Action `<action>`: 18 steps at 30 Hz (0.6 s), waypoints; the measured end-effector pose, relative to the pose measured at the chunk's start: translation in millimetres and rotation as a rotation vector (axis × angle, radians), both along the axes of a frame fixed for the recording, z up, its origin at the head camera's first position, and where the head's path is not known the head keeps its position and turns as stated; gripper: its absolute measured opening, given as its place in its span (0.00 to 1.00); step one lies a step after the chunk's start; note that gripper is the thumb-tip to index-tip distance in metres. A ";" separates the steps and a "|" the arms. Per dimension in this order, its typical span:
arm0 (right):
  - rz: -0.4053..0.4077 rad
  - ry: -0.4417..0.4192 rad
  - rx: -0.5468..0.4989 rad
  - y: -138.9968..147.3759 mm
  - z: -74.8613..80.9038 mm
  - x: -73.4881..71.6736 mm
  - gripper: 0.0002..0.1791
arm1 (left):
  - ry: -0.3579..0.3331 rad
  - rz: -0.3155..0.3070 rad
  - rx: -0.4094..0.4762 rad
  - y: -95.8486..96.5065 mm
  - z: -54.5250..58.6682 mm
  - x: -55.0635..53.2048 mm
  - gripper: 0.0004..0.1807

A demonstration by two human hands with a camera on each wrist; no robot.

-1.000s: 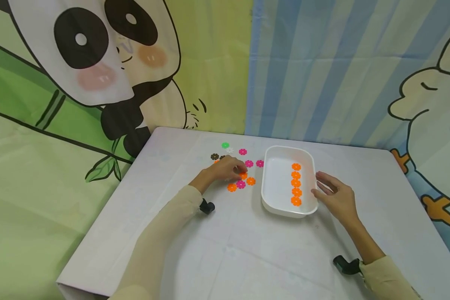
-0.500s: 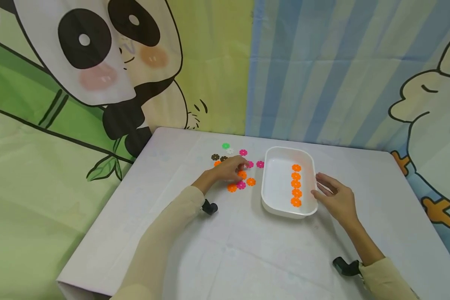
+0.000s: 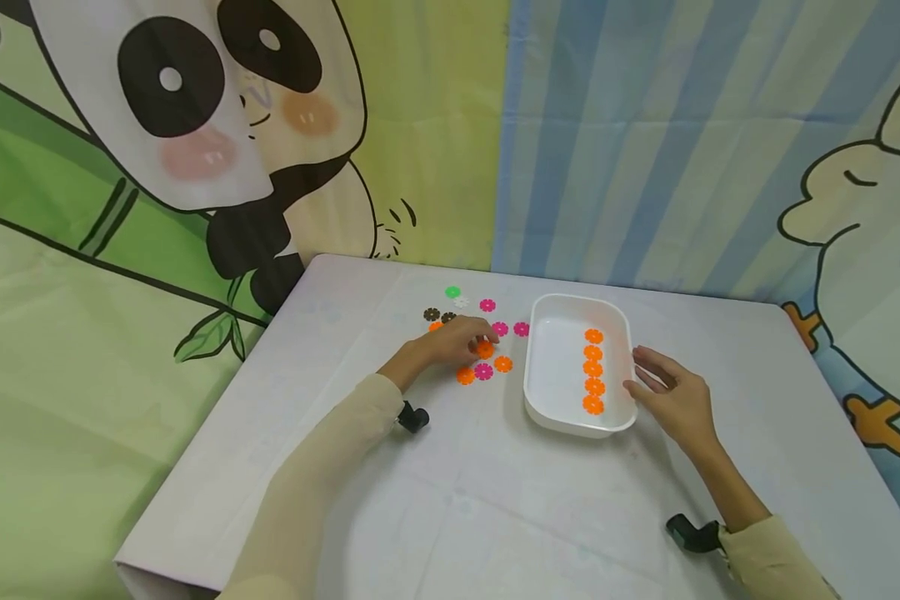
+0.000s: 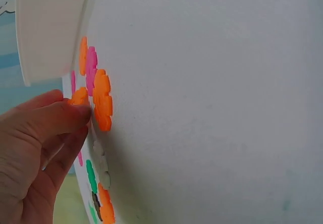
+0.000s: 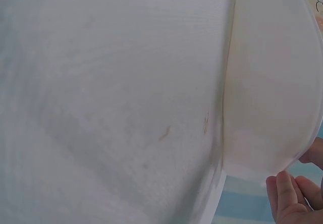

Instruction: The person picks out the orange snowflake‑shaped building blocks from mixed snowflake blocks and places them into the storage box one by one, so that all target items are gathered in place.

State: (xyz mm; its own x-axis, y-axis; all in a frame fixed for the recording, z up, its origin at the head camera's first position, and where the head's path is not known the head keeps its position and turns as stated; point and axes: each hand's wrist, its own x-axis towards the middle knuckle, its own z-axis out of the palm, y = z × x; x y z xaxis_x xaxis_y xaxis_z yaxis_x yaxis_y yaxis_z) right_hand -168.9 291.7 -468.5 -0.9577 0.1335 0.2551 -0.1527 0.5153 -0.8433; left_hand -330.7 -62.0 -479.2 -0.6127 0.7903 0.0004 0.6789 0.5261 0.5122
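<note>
My left hand (image 3: 450,340) is low over the scattered flower-shaped plastic pieces left of the white tray. Between its thumb and index finger it pinches an orange flower-shaped piece (image 4: 78,97). Close by lie another orange piece (image 3: 503,364) and a pink piece (image 3: 483,372); the curled hand hides some others. Inside the white tray (image 3: 553,367), several orange flower pieces (image 3: 593,367) form a straight column near the right wall. My right hand (image 3: 675,404) holds the tray's right side, thumb at the rim; in the right wrist view its fingertips touch the tray's outer wall (image 5: 272,82).
Behind my left hand lie a green piece (image 3: 453,292), a white piece (image 3: 461,302) and dark brown ones (image 3: 431,314). Pink pieces (image 3: 522,329) sit by the tray's left wall. The white table (image 3: 450,500) meets printed curtains (image 3: 645,167) at its back edge.
My left hand shifts slightly right, then back left, staying at the orange piece by its fingertips. The right hand and the tray keep their place.
</note>
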 end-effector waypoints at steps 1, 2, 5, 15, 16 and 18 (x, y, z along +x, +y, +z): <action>0.000 -0.001 -0.003 -0.2 0.1 0.2 0.33 | 0.000 -0.005 0.011 -0.1 0.2 -0.4 0.19; -0.001 -0.002 -0.005 -0.3 0.4 0.6 0.33 | 0.005 -0.013 0.021 -0.1 0.4 -0.6 0.19; -0.001 -0.008 -0.007 -0.6 0.3 1.1 0.33 | 0.019 -0.019 0.051 0.1 0.3 -1.1 0.18; -0.002 -0.011 -0.004 0.1 -1.2 0.7 0.33 | -0.107 0.104 0.321 6.3 1.2 -1.8 0.17; -0.001 -0.010 -0.005 0.2 -1.3 0.6 0.33 | -0.118 0.114 0.349 8.1 1.6 -2.4 0.18; -0.002 -0.012 -0.005 0.3 -1.7 0.3 0.33 | -0.141 0.131 0.405 12.3 2.6 -3.9 0.19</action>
State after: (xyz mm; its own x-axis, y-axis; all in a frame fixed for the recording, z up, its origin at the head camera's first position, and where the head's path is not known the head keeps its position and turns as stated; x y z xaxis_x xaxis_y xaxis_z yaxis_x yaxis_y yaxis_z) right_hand -168.6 292.1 -470.1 -0.9604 0.1365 0.2428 -0.1415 0.5116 -0.8475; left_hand -334.7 -49.7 -476.6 -0.7239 0.6594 0.2030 0.5286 0.3409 0.7774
